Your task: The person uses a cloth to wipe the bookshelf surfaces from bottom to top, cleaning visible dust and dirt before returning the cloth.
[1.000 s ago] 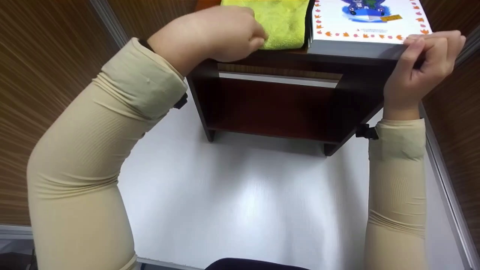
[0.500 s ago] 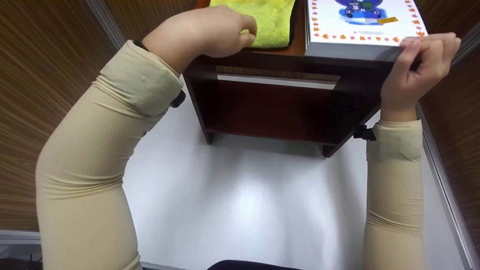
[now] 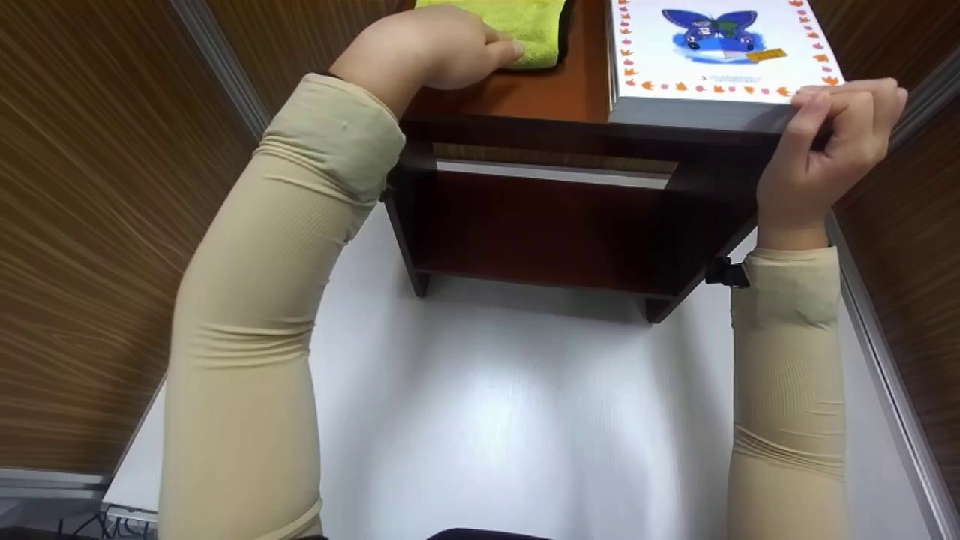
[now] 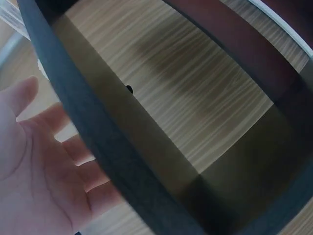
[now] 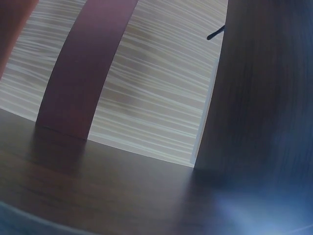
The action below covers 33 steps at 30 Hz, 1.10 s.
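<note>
My left hand [image 3: 427, 49] is over the near left part of a yellow-green cloth [image 3: 536, 34] with a dark edge, on the red-brown top [image 3: 547, 94] of a small wooden shelf. The left wrist view shows this hand's palm [image 4: 39, 161] with fairly straight fingers, partly hidden behind the shelf's dark edge [image 4: 98, 122]. A stack of books [image 3: 720, 45], its white cover bearing a butterfly picture and a leaf border, lies on the right half of the top. At its near right corner my right hand [image 3: 832, 150] grips the stack with thumb and curled fingers.
Under the top, the shelf has a lower dark red board [image 3: 540, 232] between two side panels. It stands on a glossy white surface [image 3: 510, 405]. Wood-grain panels [image 3: 97, 187] rise at left and right. Cables [image 3: 120, 525] show at the lower left.
The cloth has moved left and away from the books, baring more of the shelf top. My left hand has moved with it, and my right hand keeps its grip on the books.
</note>
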Each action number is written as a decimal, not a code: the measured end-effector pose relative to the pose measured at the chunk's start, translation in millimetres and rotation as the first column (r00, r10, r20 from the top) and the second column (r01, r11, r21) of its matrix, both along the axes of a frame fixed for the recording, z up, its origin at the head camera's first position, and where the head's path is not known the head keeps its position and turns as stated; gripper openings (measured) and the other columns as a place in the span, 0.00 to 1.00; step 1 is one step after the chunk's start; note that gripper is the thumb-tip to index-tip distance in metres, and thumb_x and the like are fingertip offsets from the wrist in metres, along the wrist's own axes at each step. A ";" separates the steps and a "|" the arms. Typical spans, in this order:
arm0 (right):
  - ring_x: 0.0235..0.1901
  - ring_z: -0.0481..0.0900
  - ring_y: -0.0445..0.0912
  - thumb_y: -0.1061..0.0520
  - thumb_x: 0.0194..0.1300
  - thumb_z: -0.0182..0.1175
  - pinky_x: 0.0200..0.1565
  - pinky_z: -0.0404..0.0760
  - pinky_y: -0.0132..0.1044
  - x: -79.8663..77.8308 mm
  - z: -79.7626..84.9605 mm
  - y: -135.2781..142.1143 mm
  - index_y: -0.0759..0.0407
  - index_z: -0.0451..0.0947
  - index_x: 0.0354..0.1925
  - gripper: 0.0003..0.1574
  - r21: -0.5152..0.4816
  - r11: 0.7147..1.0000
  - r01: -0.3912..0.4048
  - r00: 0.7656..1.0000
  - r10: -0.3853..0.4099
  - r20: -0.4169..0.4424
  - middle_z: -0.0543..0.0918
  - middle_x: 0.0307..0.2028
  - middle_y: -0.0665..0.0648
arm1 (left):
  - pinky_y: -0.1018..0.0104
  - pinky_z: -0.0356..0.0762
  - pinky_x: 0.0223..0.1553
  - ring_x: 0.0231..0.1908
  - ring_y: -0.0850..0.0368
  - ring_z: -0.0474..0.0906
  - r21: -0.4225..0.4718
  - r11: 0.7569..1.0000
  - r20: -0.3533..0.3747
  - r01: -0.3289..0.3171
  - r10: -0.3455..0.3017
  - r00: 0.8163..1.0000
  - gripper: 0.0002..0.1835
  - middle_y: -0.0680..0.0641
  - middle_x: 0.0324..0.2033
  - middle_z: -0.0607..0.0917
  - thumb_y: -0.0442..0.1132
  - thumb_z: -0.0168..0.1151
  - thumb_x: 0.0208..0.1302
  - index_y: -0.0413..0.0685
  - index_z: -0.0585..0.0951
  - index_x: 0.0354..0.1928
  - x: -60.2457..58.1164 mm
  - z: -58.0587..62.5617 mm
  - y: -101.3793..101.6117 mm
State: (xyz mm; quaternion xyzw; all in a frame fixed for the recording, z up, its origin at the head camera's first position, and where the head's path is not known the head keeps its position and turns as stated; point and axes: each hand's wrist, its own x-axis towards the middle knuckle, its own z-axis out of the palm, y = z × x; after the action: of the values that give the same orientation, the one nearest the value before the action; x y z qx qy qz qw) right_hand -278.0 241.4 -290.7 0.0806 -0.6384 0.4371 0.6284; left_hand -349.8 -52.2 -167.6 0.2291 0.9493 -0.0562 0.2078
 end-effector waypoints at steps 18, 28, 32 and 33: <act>0.32 0.63 0.34 0.60 0.53 0.49 0.49 0.60 0.31 -6.8 1.9 4.1 0.68 0.72 0.17 0.14 0.014 1.000 0.019 1.000 -0.019 -0.015 0.65 0.23 0.36 | 0.51 0.48 0.65 0.67 0.49 0.50 0.063 0.991 -0.020 -0.118 0.119 0.993 0.34 0.51 0.70 0.53 0.67 0.26 0.66 0.67 0.52 0.71 -23.4 3.1 5.8; 0.32 0.64 0.36 0.57 0.54 0.50 0.44 0.62 0.32 -16.6 -16.4 4.6 0.73 0.72 0.19 0.19 0.040 0.999 0.012 1.000 -0.012 -0.003 0.67 0.25 0.34 | 0.53 0.42 0.67 0.69 0.45 0.43 0.066 0.995 -0.027 -0.070 0.072 0.997 0.36 0.47 0.70 0.52 0.65 0.26 0.68 0.55 0.53 0.72 -21.1 -17.6 -1.1; 0.33 0.64 0.34 0.55 0.54 0.50 0.41 0.63 0.32 -17.7 -21.1 4.4 0.74 0.72 0.19 0.20 0.030 0.999 0.022 1.000 -0.022 0.004 0.68 0.26 0.34 | 0.53 0.45 0.66 0.69 0.46 0.47 0.070 0.996 -0.017 -0.058 0.059 0.998 0.37 0.47 0.70 0.55 0.66 0.29 0.67 0.54 0.55 0.71 -11.7 -19.2 -6.0; 0.33 0.64 0.35 0.55 0.54 0.50 0.41 0.63 0.32 -18.1 -21.9 4.5 0.74 0.72 0.19 0.20 0.029 0.999 0.024 1.000 -0.024 0.003 0.68 0.26 0.34 | 0.52 0.46 0.66 0.68 0.46 0.47 0.071 0.996 -0.019 -0.052 0.054 0.998 0.37 0.47 0.69 0.56 0.66 0.29 0.67 0.54 0.56 0.71 -9.5 -19.1 -7.8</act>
State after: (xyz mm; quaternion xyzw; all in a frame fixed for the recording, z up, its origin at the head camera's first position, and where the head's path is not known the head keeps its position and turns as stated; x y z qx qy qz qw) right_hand -296.1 245.9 -312.6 0.0813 -0.6467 0.4205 0.6312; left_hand -359.3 -60.0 -186.6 0.2105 0.9585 -0.0195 0.1912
